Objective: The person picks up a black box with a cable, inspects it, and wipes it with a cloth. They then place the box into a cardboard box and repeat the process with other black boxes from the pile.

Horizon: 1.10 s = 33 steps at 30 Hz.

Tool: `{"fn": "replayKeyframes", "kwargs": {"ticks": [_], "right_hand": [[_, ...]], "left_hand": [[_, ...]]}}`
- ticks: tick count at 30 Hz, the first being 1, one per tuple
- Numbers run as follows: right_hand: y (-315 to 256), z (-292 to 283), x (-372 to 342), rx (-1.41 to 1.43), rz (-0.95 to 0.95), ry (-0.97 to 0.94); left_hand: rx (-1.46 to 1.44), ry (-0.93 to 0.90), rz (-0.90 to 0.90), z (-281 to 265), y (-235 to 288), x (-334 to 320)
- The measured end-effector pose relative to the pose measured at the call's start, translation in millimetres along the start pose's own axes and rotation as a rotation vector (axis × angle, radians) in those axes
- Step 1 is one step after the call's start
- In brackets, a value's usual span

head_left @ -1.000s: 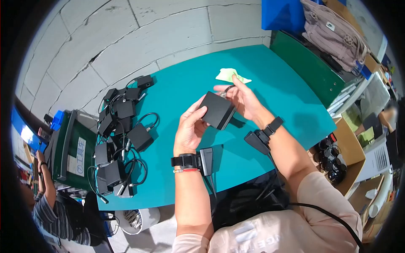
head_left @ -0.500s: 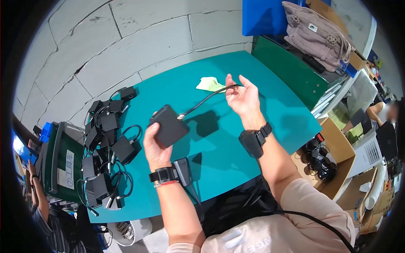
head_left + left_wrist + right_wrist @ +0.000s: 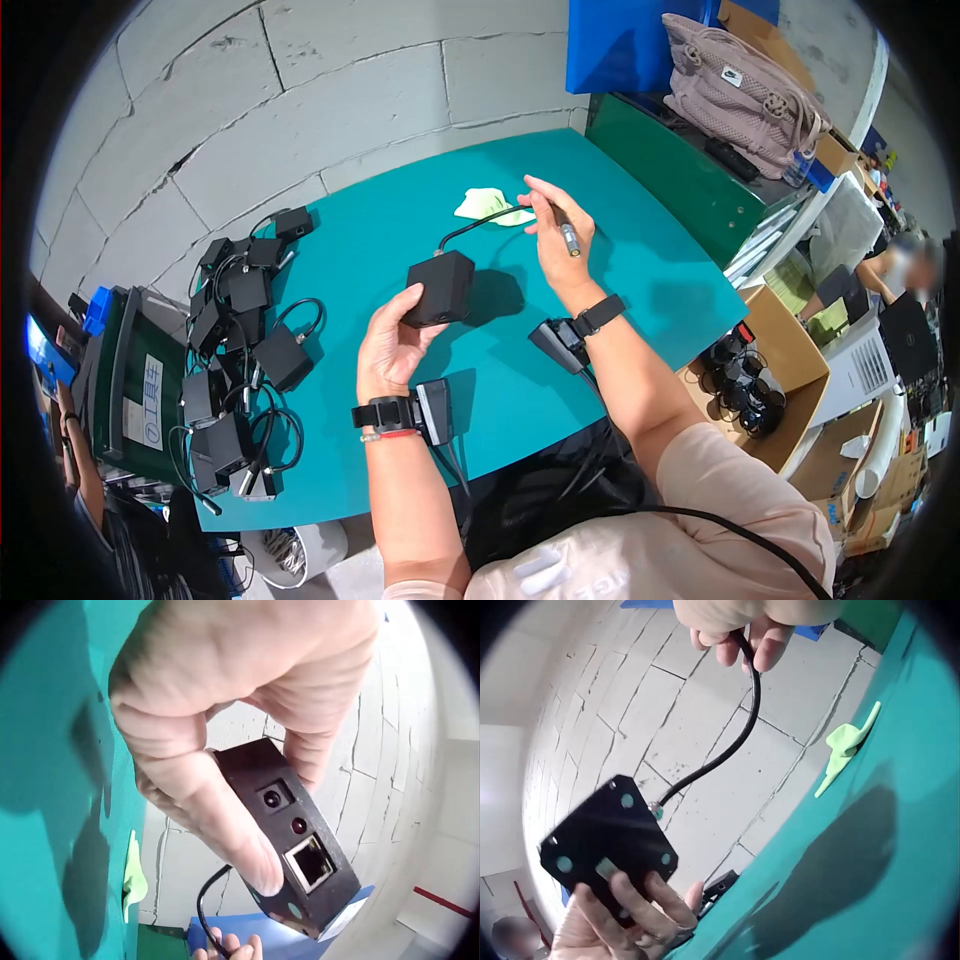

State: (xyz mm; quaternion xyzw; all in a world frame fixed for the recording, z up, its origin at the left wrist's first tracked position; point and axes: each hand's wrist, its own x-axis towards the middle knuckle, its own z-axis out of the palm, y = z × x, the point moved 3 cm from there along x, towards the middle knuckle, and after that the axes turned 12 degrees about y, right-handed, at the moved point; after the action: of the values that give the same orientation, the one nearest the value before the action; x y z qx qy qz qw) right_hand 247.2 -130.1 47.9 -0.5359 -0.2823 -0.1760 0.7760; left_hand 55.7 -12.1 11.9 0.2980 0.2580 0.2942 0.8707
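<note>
My left hand (image 3: 392, 345) grips a square black box (image 3: 442, 287) above the teal table. In the left wrist view that hand (image 3: 225, 697) pinches the box (image 3: 289, 832), whose end face shows a round socket, a small dark red dot and a network port. The right wrist view shows its flat face (image 3: 607, 840) with several round pads. A black cable (image 3: 742, 742) leaves the box through a metal fitting and runs to my right hand (image 3: 562, 240), which holds it near its metal plug (image 3: 570, 240). Behind lies a pale green cloth (image 3: 482, 205).
Several black boxes with cables (image 3: 228, 440) are heaped at the table's left. A cardboard box (image 3: 790, 350) of dark coiled items stands at the right, below a green cabinet (image 3: 660, 170) with a bag (image 3: 735, 85). A white bin (image 3: 325, 545) stands under the front edge.
The left hand has moved left from the right hand with the box, then turned it and shifted slightly right. The cable has stretched out between them, and the right fingers have closed round its plug end.
</note>
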Motion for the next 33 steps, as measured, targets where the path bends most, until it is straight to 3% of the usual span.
{"fn": "replayKeyframes", "kwargs": {"ticks": [3, 5, 6, 10, 17, 19, 28, 30, 33], "right_hand": [[6, 3, -4, -0.079, 0.140, -0.060], [12, 14, -13, -0.106, 0.105, -0.282], [14, 18, -19, -0.092, 0.118, -0.302], [12, 36, -49, 0.166, 0.505, -0.749], [14, 38, -52, 0.410, 0.877, -0.813], [17, 34, -51, 0.391, 1.119, -0.784], [0, 39, -63, 0.298, 1.103, -0.862], [1, 38, -62, 0.146, 0.903, -0.842], [1, 38, -59, 0.224, 0.969, -0.787]], "left_hand": [[-0.054, -0.069, -0.047, 7, -6, 2], [-0.170, -0.093, -0.040, 10, -9, 3], [-0.161, -0.079, -0.027, 12, -7, 1], [-0.102, 0.097, 0.030, -4, -3, 10], [-0.032, 0.215, 0.154, -7, 5, 5], [0.033, 0.194, 0.274, -6, 6, 6], [0.173, 0.180, 0.250, -9, 2, 9], [0.271, 0.191, 0.269, -9, 3, 8], [0.313, 0.190, 0.255, -2, 4, 3]]}}
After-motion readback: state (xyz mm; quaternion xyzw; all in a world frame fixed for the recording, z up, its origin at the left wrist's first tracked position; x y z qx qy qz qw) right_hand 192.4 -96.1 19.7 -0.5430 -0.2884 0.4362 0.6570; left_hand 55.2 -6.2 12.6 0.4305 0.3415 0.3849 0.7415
